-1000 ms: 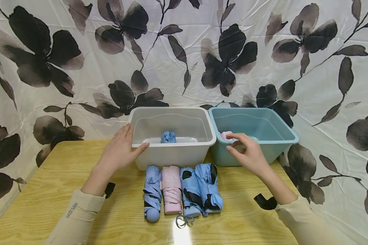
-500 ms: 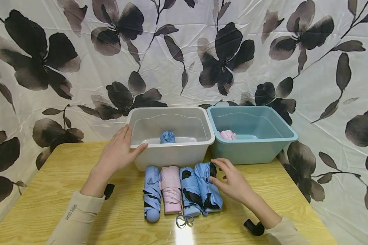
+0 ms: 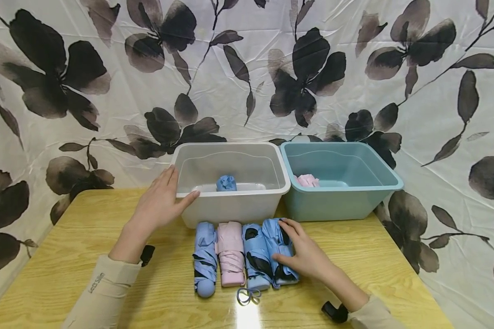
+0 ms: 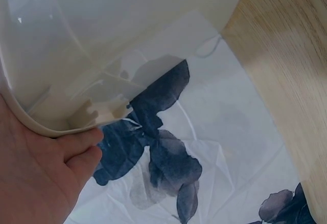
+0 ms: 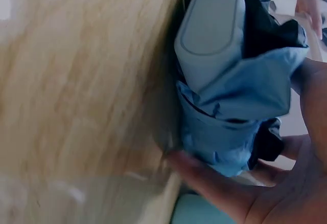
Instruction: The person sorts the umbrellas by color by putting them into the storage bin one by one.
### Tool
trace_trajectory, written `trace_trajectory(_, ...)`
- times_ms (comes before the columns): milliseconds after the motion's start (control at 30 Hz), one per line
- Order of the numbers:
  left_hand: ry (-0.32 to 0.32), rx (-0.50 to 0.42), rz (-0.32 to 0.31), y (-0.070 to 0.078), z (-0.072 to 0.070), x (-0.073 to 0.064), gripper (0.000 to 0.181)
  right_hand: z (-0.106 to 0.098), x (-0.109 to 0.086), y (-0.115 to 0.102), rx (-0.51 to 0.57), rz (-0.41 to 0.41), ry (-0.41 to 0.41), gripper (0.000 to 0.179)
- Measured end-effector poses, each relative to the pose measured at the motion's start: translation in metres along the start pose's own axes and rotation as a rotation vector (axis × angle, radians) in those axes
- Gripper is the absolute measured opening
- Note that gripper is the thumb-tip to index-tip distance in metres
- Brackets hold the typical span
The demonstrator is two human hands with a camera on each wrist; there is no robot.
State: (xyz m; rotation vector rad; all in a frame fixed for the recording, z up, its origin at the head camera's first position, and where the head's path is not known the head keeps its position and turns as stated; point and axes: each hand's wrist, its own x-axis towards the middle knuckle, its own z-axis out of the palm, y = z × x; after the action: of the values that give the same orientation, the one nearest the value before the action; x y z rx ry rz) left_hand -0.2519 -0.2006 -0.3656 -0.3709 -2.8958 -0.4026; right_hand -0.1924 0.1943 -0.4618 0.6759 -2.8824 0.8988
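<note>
My left hand (image 3: 158,198) rests against the left front corner of the white bin (image 3: 230,208), fingers along its side and thumb at the front rim. In the left wrist view, the fingers (image 4: 82,152) lie at the bin's rim. My right hand (image 3: 306,251) is around the rightmost folded blue umbrella (image 3: 276,237), thumb across its top. The right wrist view shows this umbrella's grey end cap (image 5: 212,29) and a fingertip low beside the table. To its left lie another blue umbrella (image 3: 255,249), a pink umbrella (image 3: 231,256) and a blue one with a round knob (image 3: 205,260).
A teal bin (image 3: 337,203) stands right of the white one, with a pink bundle (image 3: 308,180) inside. A blue bundle (image 3: 226,183) lies in the white bin. A cord loop (image 3: 248,296) lies at the front of the wooden table (image 3: 169,283). A floral cloth (image 3: 238,105) hangs behind.
My right hand has come from the teal bin down and left to the rightmost blue umbrella, uncovering the pink bundle. My left hand has stayed at the white bin.
</note>
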Motion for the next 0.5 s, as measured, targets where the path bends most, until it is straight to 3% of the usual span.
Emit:
trace_trajectory(233,-0.006,-0.002,-0.005,0.0003,-0.0018,0.0006,0.107,0.0059,0.0021,0.0000,0.126,0.048,-0.009,0.092)
trace_trajectory(500,-0.015,-0.001,-0.010,0.0018,-0.0022,-0.0005,0.107,0.0104,0.0010,0.0053,0.266,0.069,0.045,0.088)
